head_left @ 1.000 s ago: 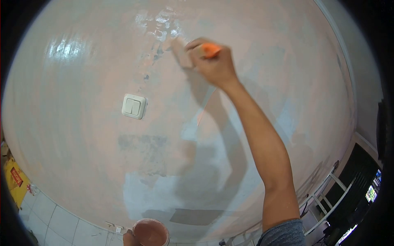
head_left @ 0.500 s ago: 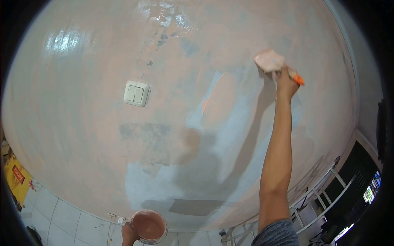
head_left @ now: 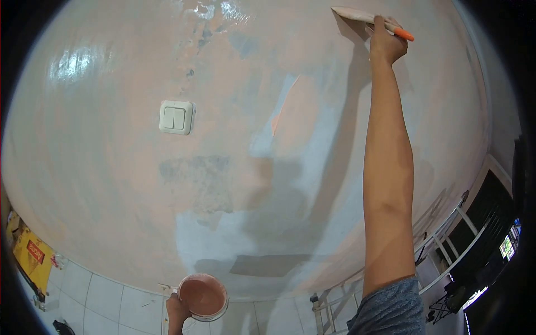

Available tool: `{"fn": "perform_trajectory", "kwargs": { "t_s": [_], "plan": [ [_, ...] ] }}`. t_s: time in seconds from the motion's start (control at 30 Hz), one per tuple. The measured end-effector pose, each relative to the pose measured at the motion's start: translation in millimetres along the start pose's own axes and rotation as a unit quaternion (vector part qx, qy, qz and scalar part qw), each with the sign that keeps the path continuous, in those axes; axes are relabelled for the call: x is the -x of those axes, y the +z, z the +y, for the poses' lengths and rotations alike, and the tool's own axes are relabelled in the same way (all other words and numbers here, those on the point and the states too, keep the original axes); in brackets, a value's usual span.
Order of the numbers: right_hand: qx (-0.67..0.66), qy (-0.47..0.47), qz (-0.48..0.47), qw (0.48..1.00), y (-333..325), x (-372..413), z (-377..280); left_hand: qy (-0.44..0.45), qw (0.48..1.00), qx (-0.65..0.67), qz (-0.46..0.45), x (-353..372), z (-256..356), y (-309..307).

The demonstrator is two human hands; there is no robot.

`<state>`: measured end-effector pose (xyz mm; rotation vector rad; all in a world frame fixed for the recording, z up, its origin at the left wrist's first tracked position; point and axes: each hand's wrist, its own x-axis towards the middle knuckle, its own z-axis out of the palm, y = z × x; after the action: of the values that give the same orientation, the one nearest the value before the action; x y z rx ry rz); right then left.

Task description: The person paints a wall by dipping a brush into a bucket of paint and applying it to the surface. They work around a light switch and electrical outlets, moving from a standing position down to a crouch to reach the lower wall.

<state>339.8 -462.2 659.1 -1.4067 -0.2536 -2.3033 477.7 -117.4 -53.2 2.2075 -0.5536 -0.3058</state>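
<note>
My right hand (head_left: 387, 43) is closed around the orange-tipped handle of a wide brush (head_left: 353, 14), whose pale, paint-coated bristles meet the wall at the upper right. Low in the view, my left hand (head_left: 177, 310) grips the left side of a round bucket (head_left: 202, 297) holding pinkish-brown paint. The wall (head_left: 128, 184) shows patchy pink and grey paint, with a pale bluish area around the middle. A thin pink streak (head_left: 286, 106) crosses part of that pale area. A white double light switch (head_left: 176, 118) is fixed to the wall left of centre.
A metal ladder (head_left: 453, 262) leans at the lower right, near a dark opening (head_left: 486, 215). White floor tiles (head_left: 103, 296) run along the wall's foot. A yellow bag (head_left: 33, 259) lies at the lower left. My arm's shadow falls on the wall.
My right hand and the brush have moved upward along the wall, and the brush is now turned more edge-on. My left hand still holds the bucket. The view has shifted slightly.
</note>
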Motion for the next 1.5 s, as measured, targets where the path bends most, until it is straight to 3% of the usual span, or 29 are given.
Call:
{"fn": "perform_trajectory", "kwargs": {
  "t_s": [0.13,0.27,0.3,0.37,0.43,0.5,0.57,0.63,0.7,0.73,0.8,0.87,0.93,1.0,1.03,1.1,1.2,1.27,1.3,1.33,1.37,1.4,1.47,1.5],
  "plan": [
    [0.169,-0.062,-0.087,0.98,-55.2,55.1,21.8,-0.026,0.999,0.041,-0.009,3.3,-15.2,-0.4],
    [0.357,-0.09,-0.072,0.927,-145.4,178.3,30.9,0.0,1.0,0.026,-0.014,7.7,-23.4,-9.4],
    [0.351,-0.03,-0.083,0.932,-164.3,212.4,24.5,0.0,1.0,0.018,-0.022,6.5,-24.5,-9.6],
    [0.256,0.003,-0.082,0.963,-190.9,267.6,16.1,0.002,0.999,0.006,-0.032,8.6,-22.2,-18.4],
    [0.254,0.034,-0.08,0.963,-197.9,287.3,-5.7,0.009,0.998,-0.026,-0.059,13.6,-6.7,-32.8],
    [0.253,0.066,-0.08,0.962,-192.3,279.4,-25.6,0.004,0.998,-0.022,-0.056,6.2,-16.6,-27.4],
    [0.241,0.251,-0.084,0.934,-174.3,252.6,-41.9,-0.006,0.998,-0.019,-0.054,6.0,-21.1,-26.4],
    [0.365,0.124,-0.167,0.907,-170.3,214.7,-22.6,-0.003,0.999,-0.026,-0.04,9.8,-15.0,-29.1],
    [0.528,0.018,-0.18,0.83,-150.4,164.0,-2.6,-0.032,0.998,-0.002,-0.044,11.5,-13.5,-28.7],
    [0.514,0.041,-0.164,0.841,-138.4,137.4,10.5,-0.058,0.997,0.022,-0.049,13.5,-13.6,-28.4],
    [0.552,-0.005,-0.186,0.813,-118.1,80.6,29.9,-0.051,0.998,0.015,-0.036,20.6,-10.4,-28.9],
    [0.554,-0.087,-0.146,0.815,-93.6,32.2,22.2,-0.041,0.999,0.011,-0.018,25.5,0.5,-30.4],
    [0.532,-0.237,-0.046,0.812,-78.7,-31.3,42.7,-0.03,0.999,-0.038,0.01,33.7,13.8,-30.2],
    [0.386,-0.095,-0.031,0.917,-51.5,-35.9,-0.2,-0.036,0.998,-0.037,0.018,30.5,11.0,-21.1],
    [0.385,-0.094,-0.031,0.918,-50.2,-36.5,1.2,-0.043,0.998,-0.034,0.023,30.2,11.2,-16.1],
    [0.167,-0.114,-0.009,0.979,-49.4,-39.5,8.5,-0.036,0.998,-0.042,0.024,36.8,30.6,-14.9],
    [0.164,-0.145,-0.007,0.976,-65.3,-21.5,46.0,-0.032,0.998,-0.05,0.032,41.5,37.8,-4.9],
    [0.274,-0.322,-0.088,0.902,-100.0,17.2,59.0,-0.04,0.997,-0.049,0.037,39.6,29.1,8.8],
    [0.251,-0.318,-0.093,0.91,-115.3,48.4,63.3,-0.068,0.998,0.001,0.01,37.2,17.5,17.1],
    [0.288,-0.256,-0.096,0.918,-130.6,85.8,53.1,-0.092,0.994,0.05,-0.016,35.9,12.5,22.0],
    [0.284,-0.261,-0.074,0.92,-145.3,119.6,56.0,-0.091,0.994,0.051,-0.013,39.5,23.8,20.9],
    [0.318,-0.197,-0.124,0.919,-170.6,156.3,51.9,-0.067,0.998,0.008,-0.015,46.7,41.8,14.4],
    [0.236,-0.223,-0.136,0.936,-208.5,232.9,51.0,-0.041,0.998,-0.036,-0.016,50.0,54.6,16.2],
    [0.237,-0.128,-0.176,0.947,-229.0,270.7,40.3,-0.037,0.999,-0.032,-0.013,51.2,54.3,19.8]
  ]
}}
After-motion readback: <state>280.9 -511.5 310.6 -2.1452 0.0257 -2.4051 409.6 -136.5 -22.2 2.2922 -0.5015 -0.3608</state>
